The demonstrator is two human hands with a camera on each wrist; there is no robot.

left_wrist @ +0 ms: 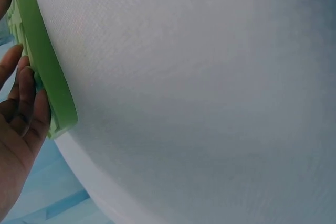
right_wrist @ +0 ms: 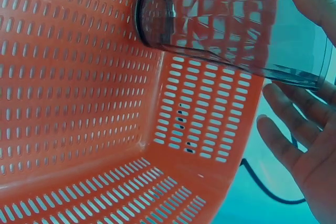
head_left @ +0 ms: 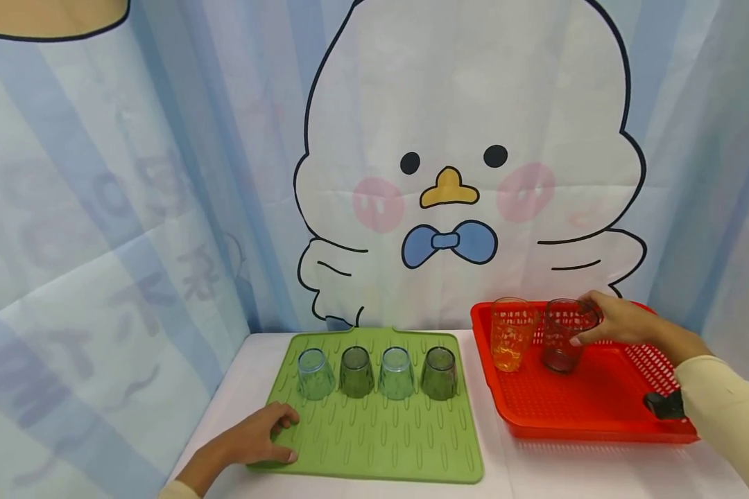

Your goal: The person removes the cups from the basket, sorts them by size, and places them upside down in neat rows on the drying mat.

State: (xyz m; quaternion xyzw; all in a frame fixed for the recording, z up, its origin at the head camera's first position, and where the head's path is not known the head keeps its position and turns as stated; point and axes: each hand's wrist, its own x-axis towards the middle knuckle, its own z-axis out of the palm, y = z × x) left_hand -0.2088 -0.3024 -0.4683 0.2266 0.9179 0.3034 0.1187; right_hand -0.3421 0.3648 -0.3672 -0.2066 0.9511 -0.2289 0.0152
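The right hand holds a dark-tinted glass tumbler near its rim, thumb on one side and fingers on the other; in the right wrist view some of the fingers are spread apart, off the glass. The tumbler is in the red plastic basket, mouth up; whether its base bears on the basket floor I cannot tell.

The left hand lies at the near left part of the green drying mat, fingers loosely bent and parted from the thumb, holding no glass; how firmly it touches the mat I cannot tell.

A clear tumbler stands upright in the basket just left of the dark one, and the basket wall rises between both and the mat. Four tumblers stand upside down in a row across the mat's far half, pale and dark alternating. Mat and basket sit side by side on the white counter.
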